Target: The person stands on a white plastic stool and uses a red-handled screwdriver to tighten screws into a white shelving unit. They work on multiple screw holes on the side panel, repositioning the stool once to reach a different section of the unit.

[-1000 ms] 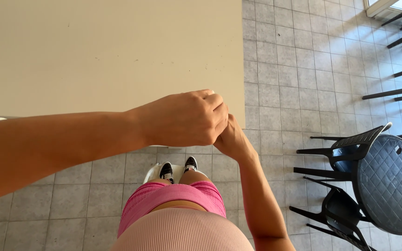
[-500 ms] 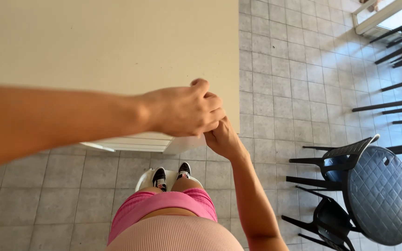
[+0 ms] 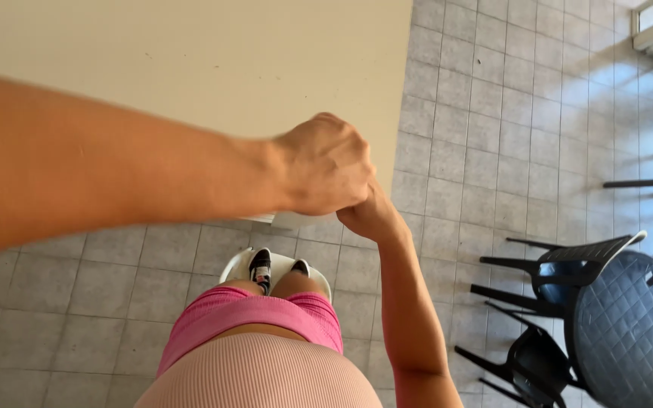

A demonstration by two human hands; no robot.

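Note:
My left hand (image 3: 323,166) is clenched in a fist at the middle of the view, and its forearm crosses in from the left, close to the camera. My right hand (image 3: 370,217) sits just under it and touches it. Its fingers are tucked behind the left fist, which seems to close around them. The right forearm runs down to the lower right. No object shows in either hand. Below the hands I see pink shorts, a ribbed pink top and my shoes on a white rounded stand (image 3: 236,266).
A beige wall (image 3: 190,60) fills the upper left and meets a grey tiled floor (image 3: 478,113). At the right stand a dark round plastic table (image 3: 632,325) and dark plastic chairs (image 3: 561,261), with more chair legs at the far right edge.
The joined hands stay together and have drifted slightly right and up. My left forearm now looms larger and nearer the camera, and the view has tilted.

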